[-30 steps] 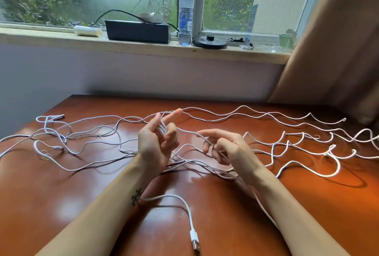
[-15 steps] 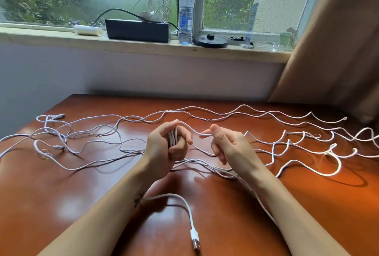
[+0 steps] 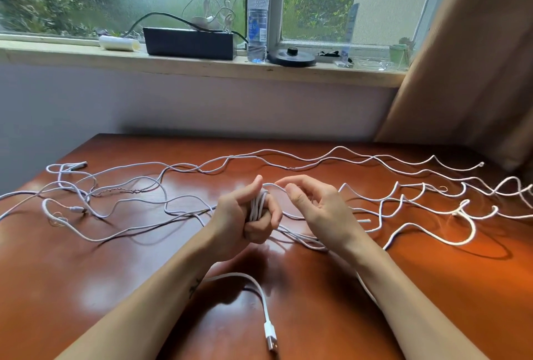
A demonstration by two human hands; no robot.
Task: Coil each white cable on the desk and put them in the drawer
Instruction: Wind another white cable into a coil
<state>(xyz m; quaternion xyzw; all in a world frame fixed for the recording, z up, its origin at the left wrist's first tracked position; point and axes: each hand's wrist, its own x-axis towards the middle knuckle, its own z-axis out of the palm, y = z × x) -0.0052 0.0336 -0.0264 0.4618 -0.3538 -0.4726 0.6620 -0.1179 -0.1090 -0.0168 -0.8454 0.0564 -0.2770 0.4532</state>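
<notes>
Several white cables lie tangled across the brown desk. My left hand grips a small coil of white cable, its loops wound upright between palm and fingers. My right hand is close beside it with curled fingers, and index and thumb pinch the strand that leads off the top of the coil. One cable end with a USB plug lies near the front edge, running under my left forearm. No drawer is in view.
A window sill behind the desk carries a black box, a water bottle, a black round disc and a white roll. A brown curtain hangs at the right.
My left hand went from spread fingers to a fist around the loops. My right hand rose and moved left, bringing the strand up to the top of the coil.
</notes>
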